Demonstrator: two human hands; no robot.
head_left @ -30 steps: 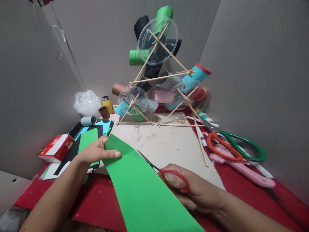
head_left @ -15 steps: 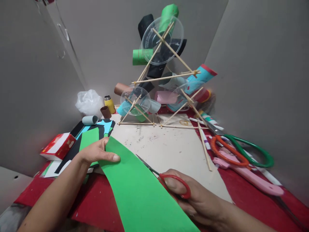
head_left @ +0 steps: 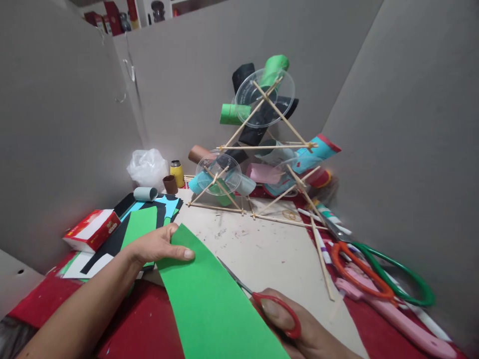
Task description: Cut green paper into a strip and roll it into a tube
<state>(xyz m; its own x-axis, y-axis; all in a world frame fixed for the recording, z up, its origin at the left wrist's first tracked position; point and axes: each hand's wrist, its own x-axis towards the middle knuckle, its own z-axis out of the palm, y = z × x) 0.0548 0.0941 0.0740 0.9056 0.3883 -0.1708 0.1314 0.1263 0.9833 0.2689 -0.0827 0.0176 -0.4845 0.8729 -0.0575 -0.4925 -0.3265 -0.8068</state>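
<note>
My left hand (head_left: 164, 245) is clamping the green sheet (head_left: 213, 304) near its far corner, thumb lying on the upper face, fingers going underneath. The sheet is extending from that grip toward me, filling the space between both hands and running out of view at the bottom. My right hand (head_left: 312, 326) is closing around the scissors (head_left: 255, 296), thumb lying at the red loop; its other fingers are mostly hiding. The slim blades are pointing forward and left, along the sheet's right edge; I cannot tell how far they are parting. Appearance: the sheet is showing a plain, bright green face, curving gently, its far end narrowing to a point. It is covering part of the white board (head_left: 254, 249) and red bench (head_left: 142, 319).
</note>
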